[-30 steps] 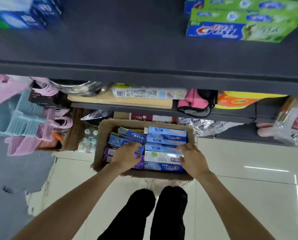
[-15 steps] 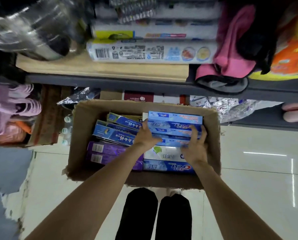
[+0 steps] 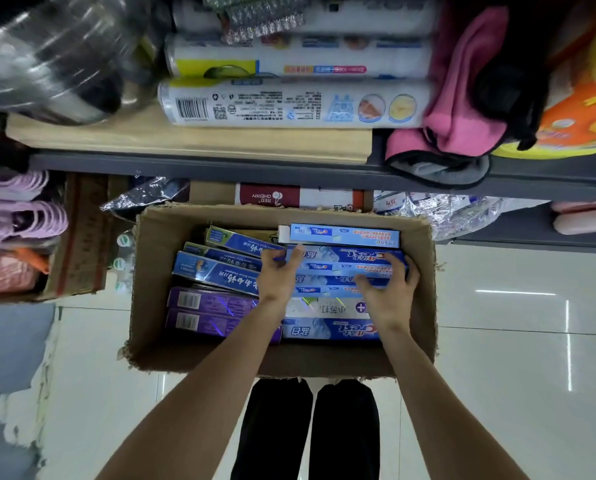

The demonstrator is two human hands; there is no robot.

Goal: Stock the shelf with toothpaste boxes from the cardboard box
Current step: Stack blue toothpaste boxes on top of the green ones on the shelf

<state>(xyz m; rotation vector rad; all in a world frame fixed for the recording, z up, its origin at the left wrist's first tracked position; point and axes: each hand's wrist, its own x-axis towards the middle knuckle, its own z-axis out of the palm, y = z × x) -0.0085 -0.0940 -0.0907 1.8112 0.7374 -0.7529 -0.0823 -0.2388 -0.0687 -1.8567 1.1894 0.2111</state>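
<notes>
An open cardboard box [image 3: 158, 341] stands on the floor below me, packed with toothpaste boxes. Blue Crest boxes [image 3: 345, 258] fill its right half; dark blue boxes [image 3: 217, 271] and purple boxes [image 3: 210, 311] lie on the left. My left hand [image 3: 277, 275] grips the left end of the upper blue Crest boxes, thumb on top. My right hand [image 3: 388, 292] clasps the right end of the same boxes, fingers curled over the edge. A white box [image 3: 320, 308] shows between my wrists.
A dark shelf edge [image 3: 220, 168] runs above the box, carrying rolls of plastic wrap [image 3: 289, 102], a metal pot [image 3: 47, 64] and pink cloth [image 3: 462, 109]. Pink hangers [image 3: 23, 209] and another carton [image 3: 78, 244] sit at the left. My legs [image 3: 307, 431] stand behind the box.
My view has tilted down and come closer to the box. Both hands slid from the near boxes to the blue Crest boxes farther back and closed on their ends.
</notes>
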